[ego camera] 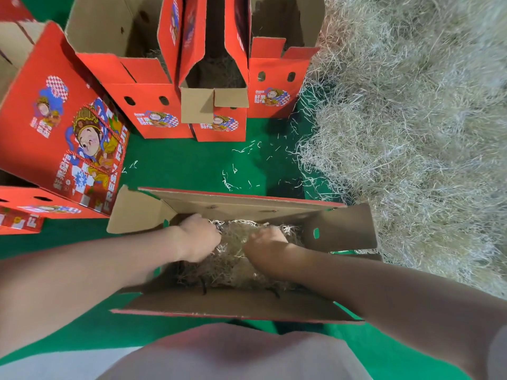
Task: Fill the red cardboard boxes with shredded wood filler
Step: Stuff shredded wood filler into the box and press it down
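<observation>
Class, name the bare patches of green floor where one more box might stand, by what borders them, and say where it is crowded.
Widest: the green floor between the open box and the upright boxes, with only stray strands there. Smaller: left of the open box, nearer than the low red box. Crowded: the filler pile on the right.

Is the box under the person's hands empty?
No, shredded wood covers the bottom of the box, around the left hand and right hand.
</observation>
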